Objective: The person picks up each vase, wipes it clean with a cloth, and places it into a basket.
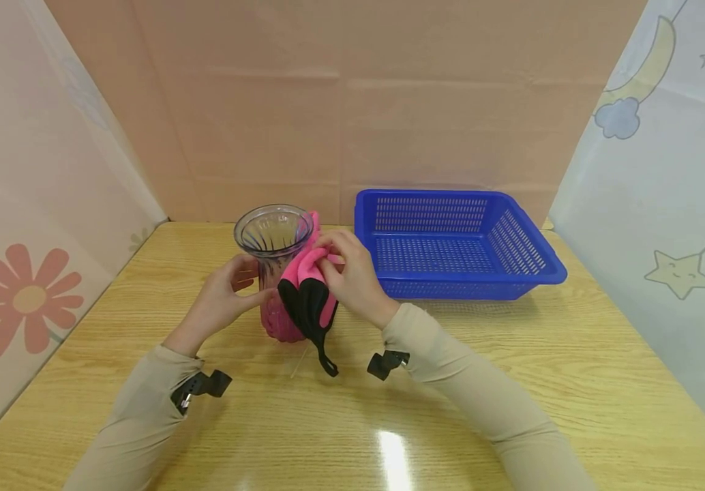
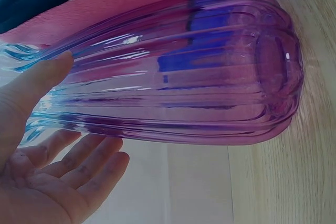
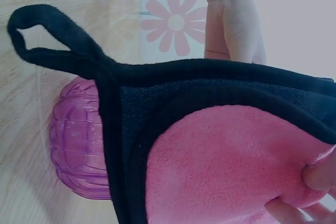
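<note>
A ribbed glass vase (image 1: pixel 276 317), clear at its flared rim and pink-purple toward the base, stands upright on the table. My left hand (image 1: pixel 220 294) is spread loosely at its left side, with the thumb (image 2: pixel 50 72) across the glass and the other fingers (image 2: pixel 100 166) along its edge. My right hand (image 1: pixel 352 276) pinches a pink plush cloth (image 3: pixel 220 156) with black trim and a black hanging loop (image 1: pixel 326 361). The cloth hangs bunched against the vase's right side and hides part of it. Some pink fabric shows behind the rim.
A blue plastic basket (image 1: pixel 451 290) with slotted walls stands at the back right, just beyond my right hand. Wood-grain tabletop (image 1: pixel 303 429) stretches in front of the vase. A plain back sheet (image 1: pixel 340 136) and printed side sheets border the table.
</note>
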A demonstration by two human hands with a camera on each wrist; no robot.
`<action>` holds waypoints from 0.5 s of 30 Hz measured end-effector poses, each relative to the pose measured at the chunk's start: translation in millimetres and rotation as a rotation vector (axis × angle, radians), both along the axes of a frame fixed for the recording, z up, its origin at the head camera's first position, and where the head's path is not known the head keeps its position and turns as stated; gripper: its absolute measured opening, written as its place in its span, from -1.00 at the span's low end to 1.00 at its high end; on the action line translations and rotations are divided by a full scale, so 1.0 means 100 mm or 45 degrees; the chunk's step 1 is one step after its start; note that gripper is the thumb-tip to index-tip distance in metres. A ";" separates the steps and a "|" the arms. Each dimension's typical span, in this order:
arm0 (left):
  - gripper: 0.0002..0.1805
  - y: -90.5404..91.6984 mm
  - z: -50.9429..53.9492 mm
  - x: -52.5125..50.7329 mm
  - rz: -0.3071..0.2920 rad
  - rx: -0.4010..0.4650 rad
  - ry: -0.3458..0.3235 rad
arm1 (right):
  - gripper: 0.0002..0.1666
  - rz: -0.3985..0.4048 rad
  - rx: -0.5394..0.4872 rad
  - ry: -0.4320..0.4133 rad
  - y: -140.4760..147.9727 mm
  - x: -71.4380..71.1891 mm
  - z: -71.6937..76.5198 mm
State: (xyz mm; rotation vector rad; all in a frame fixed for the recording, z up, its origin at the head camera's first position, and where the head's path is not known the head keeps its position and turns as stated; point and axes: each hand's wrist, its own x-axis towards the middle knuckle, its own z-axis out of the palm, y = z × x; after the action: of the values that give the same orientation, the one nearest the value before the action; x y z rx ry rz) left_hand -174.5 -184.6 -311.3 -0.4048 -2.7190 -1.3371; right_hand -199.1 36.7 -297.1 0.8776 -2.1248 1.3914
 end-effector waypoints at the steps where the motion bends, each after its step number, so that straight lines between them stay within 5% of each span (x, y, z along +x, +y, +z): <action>1: -0.39 0.00 0.00 0.00 0.000 0.000 0.000 | -0.90 0.008 -0.024 -0.016 0.01 0.00 0.01; 15: -0.39 -0.01 -0.01 -0.01 0.001 -0.008 -0.024 | -0.90 0.039 -0.173 -0.079 0.08 -0.01 0.18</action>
State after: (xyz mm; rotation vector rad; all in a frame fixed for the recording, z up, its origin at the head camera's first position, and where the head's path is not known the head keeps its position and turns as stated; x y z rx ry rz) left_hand -175.9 -185.4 -312.5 -0.3938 -2.7391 -1.3398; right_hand -199.9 45.0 -279.2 0.8272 -2.0417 1.5767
